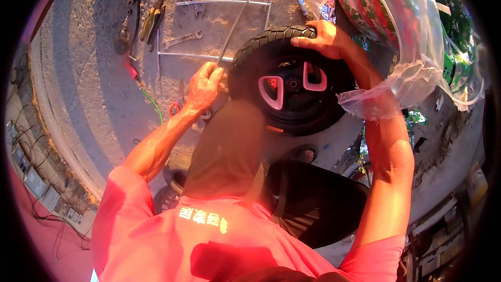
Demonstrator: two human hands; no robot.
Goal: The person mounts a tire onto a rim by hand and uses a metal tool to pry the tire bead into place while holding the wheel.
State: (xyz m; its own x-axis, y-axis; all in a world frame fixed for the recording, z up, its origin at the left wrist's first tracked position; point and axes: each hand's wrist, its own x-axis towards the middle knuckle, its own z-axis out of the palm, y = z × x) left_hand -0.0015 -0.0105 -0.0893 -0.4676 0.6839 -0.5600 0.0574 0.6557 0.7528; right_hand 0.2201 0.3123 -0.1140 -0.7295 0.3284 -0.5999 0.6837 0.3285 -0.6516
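Observation:
A wheel with a black, treaded tyre (250,47) stands tilted by my knees, its dark rim (294,84) showing pale pink-edged openings. My right hand (330,40) is curled over the top of the tyre, the thumb on the sidewall and the fingers over the tread. To the left of the wheel, my left hand (205,86) is closed around the lower end of a long thin metal bar (234,30), which looks like a tyre lever. The bar slants up and away to the right, close beside the tread. Whether its lower end touches the tyre is hidden by the hand.
Yellow-handled pliers (149,24), an open-ended spanner (182,39) and a frame of metal rods (222,3) lie on the dusty ground beyond my left hand. A red-handled tool (129,67) lies further left. Clear plastic sheeting (417,36) hangs at the right, partly over my right forearm.

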